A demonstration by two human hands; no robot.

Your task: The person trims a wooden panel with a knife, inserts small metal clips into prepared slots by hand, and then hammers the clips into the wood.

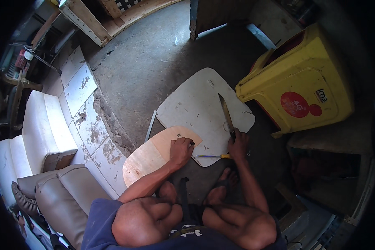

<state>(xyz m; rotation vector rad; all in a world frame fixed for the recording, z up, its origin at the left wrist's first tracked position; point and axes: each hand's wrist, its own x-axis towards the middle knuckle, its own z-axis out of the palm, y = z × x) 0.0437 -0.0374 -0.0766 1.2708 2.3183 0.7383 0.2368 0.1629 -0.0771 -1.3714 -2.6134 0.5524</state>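
My right hand [238, 144] grips the black handle of a long knife [226, 110], whose blade points away from me over a pale grey board with rounded corners [187, 100]. My left hand [181, 151] is closed, fingers bunched around a small dark piece [192, 143] too small to name. It rests over a rounded plywood board [143, 156], which overlaps the grey board's near left edge. A screwdriver [212, 156] with a yellow handle lies on the near part of the grey board, by my right hand.
A yellow plastic stool [308, 87] lies tipped over at the right. A thin metal strip [151, 126] touches the floor beside the boards. White upholstered pieces [50, 129] and a brown padded seat [73, 196] stand at the left. A wooden frame [87, 25] is at the far left.
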